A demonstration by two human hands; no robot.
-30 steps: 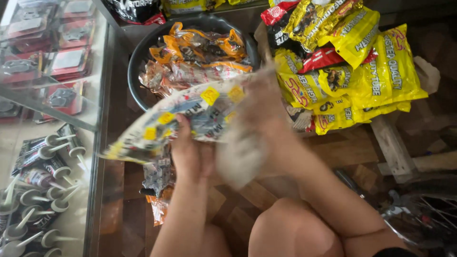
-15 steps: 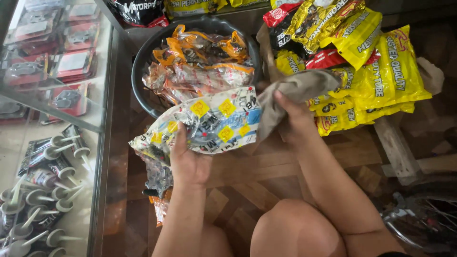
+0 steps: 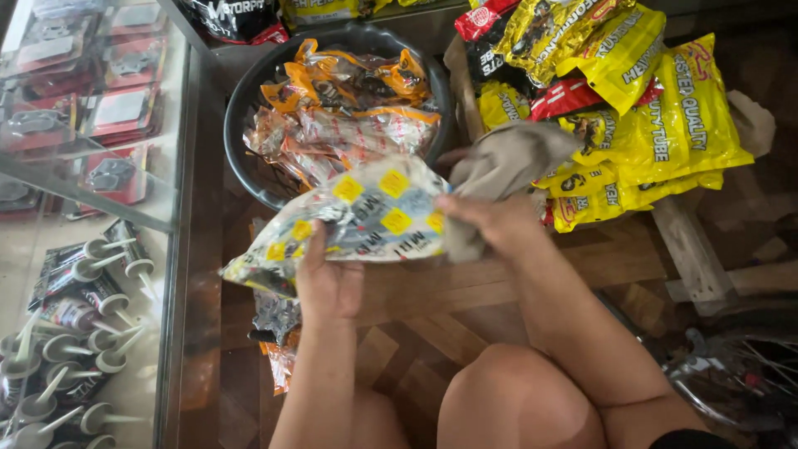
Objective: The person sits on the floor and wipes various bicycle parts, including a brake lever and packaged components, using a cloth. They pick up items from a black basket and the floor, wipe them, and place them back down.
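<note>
**Cloth meets packet above a wooden floor**

A glass case [image 3: 100, 249] at far left holds carded parts and small tubes [image 3: 75, 333]; beside it, the left hand [image 3: 328, 283] grips the lower edge of a clear packet [image 3: 357, 220] with yellow squares, fingers curled beneath, thumb on top; behind the packet sits a black tub [image 3: 249, 166] of orange-trimmed packets; the right hand [image 3: 490, 220] closes on a grey cloth [image 3: 507, 162], bunched against the packet's right end; yellow bags [image 3: 665, 108] are heaped at right; bare knees show below.
</note>
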